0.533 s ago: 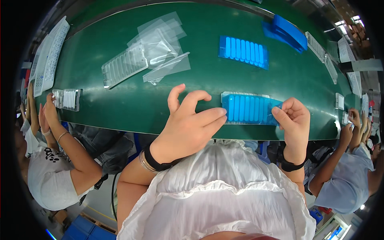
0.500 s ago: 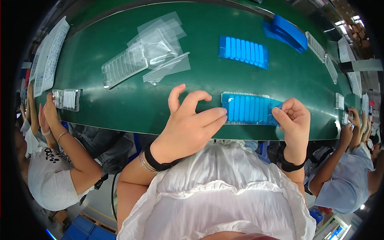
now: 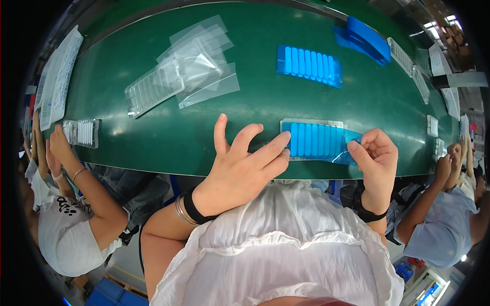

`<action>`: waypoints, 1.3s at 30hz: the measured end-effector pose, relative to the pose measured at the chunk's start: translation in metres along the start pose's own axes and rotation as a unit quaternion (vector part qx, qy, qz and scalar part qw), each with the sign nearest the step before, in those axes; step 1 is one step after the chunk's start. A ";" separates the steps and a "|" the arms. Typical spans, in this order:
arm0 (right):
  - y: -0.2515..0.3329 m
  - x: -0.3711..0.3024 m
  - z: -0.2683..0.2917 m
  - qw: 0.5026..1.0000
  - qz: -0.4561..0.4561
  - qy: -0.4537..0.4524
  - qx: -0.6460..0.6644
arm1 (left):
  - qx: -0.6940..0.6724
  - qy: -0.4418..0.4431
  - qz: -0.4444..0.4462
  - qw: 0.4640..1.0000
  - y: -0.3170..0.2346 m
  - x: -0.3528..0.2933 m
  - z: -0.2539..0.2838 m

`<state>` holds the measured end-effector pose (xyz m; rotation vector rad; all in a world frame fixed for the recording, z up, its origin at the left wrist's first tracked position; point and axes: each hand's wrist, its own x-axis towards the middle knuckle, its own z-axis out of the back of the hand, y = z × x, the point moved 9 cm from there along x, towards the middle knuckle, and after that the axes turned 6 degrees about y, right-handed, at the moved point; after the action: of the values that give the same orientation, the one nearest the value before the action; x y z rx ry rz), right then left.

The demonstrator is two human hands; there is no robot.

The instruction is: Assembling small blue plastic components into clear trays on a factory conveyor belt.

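Observation:
A blue film sheet (image 3: 315,139) with a row of rounded strips lies over a clear plastic tray (image 3: 326,122) near the table's front edge. The tray's pale rim shows along the far side. My right hand (image 3: 377,155) pinches the sheet's right end between thumb and bent fingers, and that end is raised and creased. At the left end, my left hand (image 3: 242,166) has its fingers spread, with the index fingertip touching the sheet's edge and the thumb close to the near corner. Its other fingers stand up in the air.
Another blue strip sheet (image 3: 309,66) lies farther back. Beyond it to the right are folded blue sheets (image 3: 365,41). Clear films (image 3: 199,61) overlap a ribbed clear tray (image 3: 155,89) at the left. Co-workers' hands (image 3: 57,150) work at the left; others (image 3: 449,158) at the right.
My left index finger has shifted up along the sheet's left edge, away from the thumb, and the other fingers have spread. The right hand keeps its pinch; the sheet's right end looks more creased.

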<state>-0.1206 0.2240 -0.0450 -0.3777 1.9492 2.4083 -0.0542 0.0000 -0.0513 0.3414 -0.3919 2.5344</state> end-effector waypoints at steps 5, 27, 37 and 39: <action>0.001 0.002 -0.001 1.000 -0.019 0.001 -0.013 | -0.024 0.013 0.012 1.000 0.002 0.004 0.002; 0.039 -0.003 -0.085 0.860 0.268 0.039 -0.433 | -0.100 -0.010 0.067 0.993 0.022 0.013 0.007; 0.046 -0.013 -0.078 0.857 0.303 0.003 -0.417 | -0.115 0.006 0.074 0.991 0.027 0.015 0.006; 0.039 -0.012 -0.063 0.865 0.284 -0.001 -0.414 | -0.117 0.007 0.077 0.990 0.026 0.016 0.009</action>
<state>-0.1044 0.1557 -0.0170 0.2635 0.9699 3.5270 -0.0799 -0.0165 -0.0436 0.2108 -0.7268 2.6016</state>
